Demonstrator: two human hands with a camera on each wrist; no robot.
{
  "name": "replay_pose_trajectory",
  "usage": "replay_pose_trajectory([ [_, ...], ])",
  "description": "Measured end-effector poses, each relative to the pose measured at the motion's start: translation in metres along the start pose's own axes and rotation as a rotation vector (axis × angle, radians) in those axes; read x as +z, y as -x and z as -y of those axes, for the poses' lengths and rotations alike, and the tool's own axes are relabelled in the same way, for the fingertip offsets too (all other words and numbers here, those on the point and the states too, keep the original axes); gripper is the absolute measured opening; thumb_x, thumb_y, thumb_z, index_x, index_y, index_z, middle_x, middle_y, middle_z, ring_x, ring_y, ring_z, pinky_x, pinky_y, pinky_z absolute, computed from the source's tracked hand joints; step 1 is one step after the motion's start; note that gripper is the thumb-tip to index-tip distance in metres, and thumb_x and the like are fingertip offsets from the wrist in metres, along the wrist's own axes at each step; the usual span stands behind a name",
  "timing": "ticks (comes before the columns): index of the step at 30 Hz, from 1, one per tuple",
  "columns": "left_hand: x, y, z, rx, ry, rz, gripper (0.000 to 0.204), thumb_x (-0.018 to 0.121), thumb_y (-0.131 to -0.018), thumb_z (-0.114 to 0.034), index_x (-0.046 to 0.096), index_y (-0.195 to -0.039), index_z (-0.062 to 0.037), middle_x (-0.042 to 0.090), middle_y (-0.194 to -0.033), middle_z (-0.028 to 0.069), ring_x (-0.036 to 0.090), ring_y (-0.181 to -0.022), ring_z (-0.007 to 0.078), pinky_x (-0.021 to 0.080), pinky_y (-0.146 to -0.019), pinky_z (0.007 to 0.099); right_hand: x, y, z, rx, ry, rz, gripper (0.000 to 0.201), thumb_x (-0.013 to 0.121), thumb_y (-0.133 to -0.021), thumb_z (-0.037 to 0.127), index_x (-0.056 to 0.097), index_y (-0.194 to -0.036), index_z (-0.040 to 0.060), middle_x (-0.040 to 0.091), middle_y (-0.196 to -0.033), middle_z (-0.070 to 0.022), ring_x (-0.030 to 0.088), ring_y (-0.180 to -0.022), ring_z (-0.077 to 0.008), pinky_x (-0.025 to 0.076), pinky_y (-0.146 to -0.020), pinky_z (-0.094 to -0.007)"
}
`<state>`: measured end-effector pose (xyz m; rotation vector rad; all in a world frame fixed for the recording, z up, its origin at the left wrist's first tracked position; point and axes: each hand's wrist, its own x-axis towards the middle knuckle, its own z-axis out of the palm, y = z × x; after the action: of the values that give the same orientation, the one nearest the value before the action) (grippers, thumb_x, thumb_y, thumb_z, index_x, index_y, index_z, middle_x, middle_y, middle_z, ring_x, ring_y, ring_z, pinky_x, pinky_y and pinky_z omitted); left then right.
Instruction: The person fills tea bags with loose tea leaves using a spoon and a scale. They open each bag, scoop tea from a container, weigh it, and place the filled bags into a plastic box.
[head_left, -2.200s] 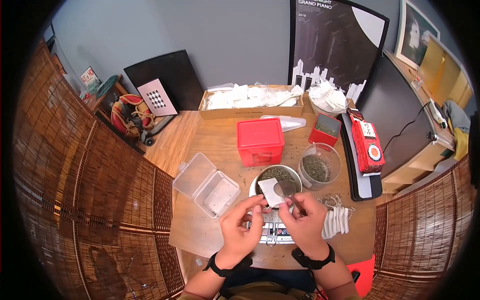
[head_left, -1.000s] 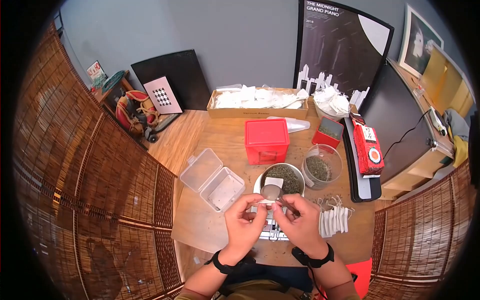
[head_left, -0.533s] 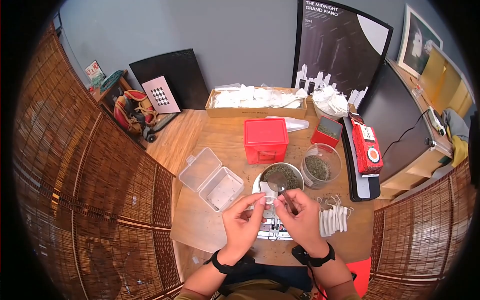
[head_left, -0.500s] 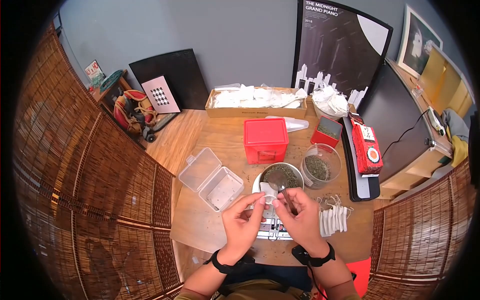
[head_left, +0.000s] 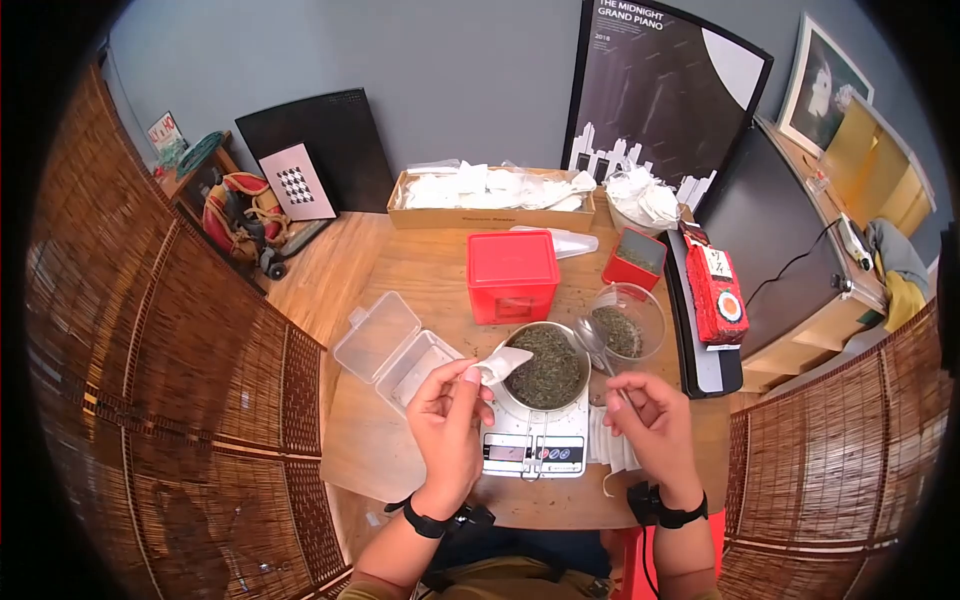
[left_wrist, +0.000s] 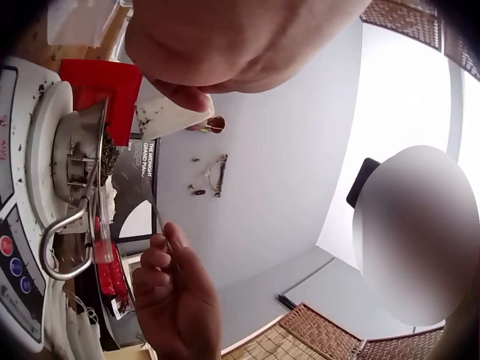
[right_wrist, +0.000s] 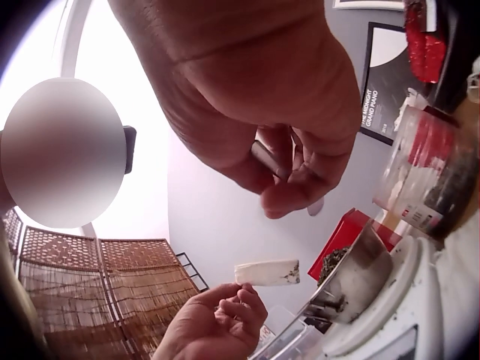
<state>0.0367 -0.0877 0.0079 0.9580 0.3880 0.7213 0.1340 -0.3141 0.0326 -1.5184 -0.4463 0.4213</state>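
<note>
Over the left rim of a metal pot [head_left: 545,368] of dried leaves, my left hand [head_left: 447,425] pinches a small white tea bag [head_left: 508,362]. Dark leaf specks show on the tea bag [right_wrist: 274,272] in the right wrist view. My right hand [head_left: 650,425] grips the handle of a metal spoon [head_left: 592,338], whose bowl is between the pot and a clear tub [head_left: 650,335] holding leaves. The pot stands on a white kitchen scale [head_left: 575,468]. Part of the spoon handle is hidden by my right fingers.
Filled white bags [head_left: 612,445] lie right of the scale, partly behind my right hand. A lidded clear box [head_left: 385,335] stands open at left. Behind the pot are a red canister [head_left: 513,270] and a carton [head_left: 490,218] of white bags. A red packet [head_left: 715,295] lies at right.
My hands have come apart: the right moved right with the spoon, the left moved left with the tea bag. Both hands pinched the bag before; now only the left does.
</note>
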Motion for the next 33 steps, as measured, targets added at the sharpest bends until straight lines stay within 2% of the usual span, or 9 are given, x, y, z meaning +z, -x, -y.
replay_pose_trajectory([
  [2, 0.000, 0.000, 0.001, -0.006, 0.049, -0.012, 0.019, 0.069, -0.106, -0.005, 0.072, -0.123, 0.0036, 0.072, -0.091, 0.0084, 0.066, -0.073, 0.0104, 0.052, -0.059, 0.0228, 0.005, 0.003, 0.005, -0.026, -0.075, -0.006, 0.033, 0.074, -0.100, -0.004, 0.068, -0.132, -0.0026, 0.074, -0.105, -0.0072, 0.072, -0.087, -0.0108, 0.058, -0.077, -0.0247],
  [6, 0.001, 0.000, 0.002, 0.021, 0.077, -0.067, 0.018, 0.068, -0.107, -0.005, 0.071, -0.123, 0.0035, 0.072, -0.091, 0.0085, 0.064, -0.073, 0.0094, 0.051, -0.058, 0.0225, -0.005, 0.015, -0.001, -0.021, -0.028, -0.006, 0.036, 0.077, -0.096, -0.007, 0.069, -0.131, -0.0042, 0.075, -0.105, -0.0089, 0.074, -0.091, -0.0131, 0.061, -0.083, -0.0277],
  [8, 0.001, 0.000, 0.003, 0.019, 0.075, -0.092, 0.018, 0.068, -0.107, -0.005, 0.071, -0.123, 0.0035, 0.071, -0.091, 0.0084, 0.064, -0.072, 0.0090, 0.051, -0.058, 0.0224, -0.007, 0.019, -0.002, 0.000, -0.138, -0.027, 0.029, 0.076, -0.098, -0.004, 0.072, -0.126, -0.0058, 0.076, -0.103, -0.0111, 0.075, -0.087, -0.0153, 0.061, -0.077, -0.0290],
  [11, -0.001, -0.001, 0.006, 0.006, 0.093, -0.080, 0.018, 0.068, -0.107, -0.005, 0.071, -0.123, 0.0033, 0.072, -0.090, 0.0082, 0.063, -0.071, 0.0086, 0.050, -0.057, 0.0221, -0.004, 0.018, -0.004, -0.033, -0.094, -0.118, 0.019, 0.073, -0.103, 0.002, 0.075, -0.120, -0.0073, 0.077, -0.095, -0.0122, 0.075, -0.077, -0.0176, 0.059, -0.069, -0.0289],
  [14, -0.002, -0.001, 0.007, 0.005, 0.107, -0.075, 0.018, 0.067, -0.107, -0.004, 0.071, -0.123, 0.0033, 0.072, -0.090, 0.0079, 0.063, -0.070, 0.0084, 0.050, -0.057, 0.0218, 0.004, 0.016, -0.003, -0.025, -0.098, -0.167, 0.020, 0.069, -0.107, 0.008, 0.076, -0.115, -0.0083, 0.076, -0.088, -0.0133, 0.074, -0.068, -0.0193, 0.056, -0.062, -0.0283],
  [20, -0.004, -0.001, 0.006, 0.009, 0.112, -0.085, 0.017, 0.068, -0.107, -0.005, 0.071, -0.122, 0.0031, 0.071, -0.089, 0.0077, 0.062, -0.069, 0.0080, 0.049, -0.057, 0.0215, 0.009, -0.002, -0.021, 0.095, -0.167, -0.094, 0.022, 0.067, -0.109, 0.011, 0.075, -0.114, -0.0085, 0.075, -0.086, -0.0126, 0.073, -0.065, -0.0185, 0.054, -0.058, -0.0289],
  [29, -0.009, -0.001, 0.003, -0.003, 0.100, -0.093, 0.017, 0.068, -0.107, -0.005, 0.072, -0.122, 0.0018, 0.071, -0.085, 0.0075, 0.059, -0.061, 0.0088, 0.047, -0.056, 0.0215, 0.016, -0.021, -0.025, 0.005, -0.152, -0.194, 0.026, 0.068, -0.110, 0.018, 0.075, -0.111, -0.0073, 0.075, -0.082, -0.0112, 0.072, -0.064, -0.0178, 0.054, -0.057, -0.0284],
  [31, -0.014, 0.000, 0.005, 0.010, 0.085, -0.033, 0.017, 0.067, -0.107, -0.006, 0.071, -0.123, -0.0002, 0.072, -0.099, 0.0041, 0.066, -0.079, 0.0087, 0.049, -0.057, 0.0211, 0.014, -0.021, -0.024, 0.007, -0.172, -0.192, 0.026, 0.068, -0.110, 0.019, 0.075, -0.112, -0.0069, 0.075, -0.082, -0.0110, 0.071, -0.063, -0.0175, 0.053, -0.056, -0.0284],
  [33, -0.014, 0.000, 0.005, 0.013, 0.082, -0.035, 0.017, 0.067, -0.107, -0.006, 0.071, -0.123, -0.0002, 0.072, -0.099, 0.0041, 0.066, -0.079, 0.0087, 0.049, -0.056, 0.0211, 0.011, -0.022, -0.021, 0.011, -0.193, -0.190, 0.026, 0.068, -0.110, 0.019, 0.075, -0.112, -0.0066, 0.074, -0.081, -0.0107, 0.071, -0.063, -0.0172, 0.053, -0.056, -0.0283],
])
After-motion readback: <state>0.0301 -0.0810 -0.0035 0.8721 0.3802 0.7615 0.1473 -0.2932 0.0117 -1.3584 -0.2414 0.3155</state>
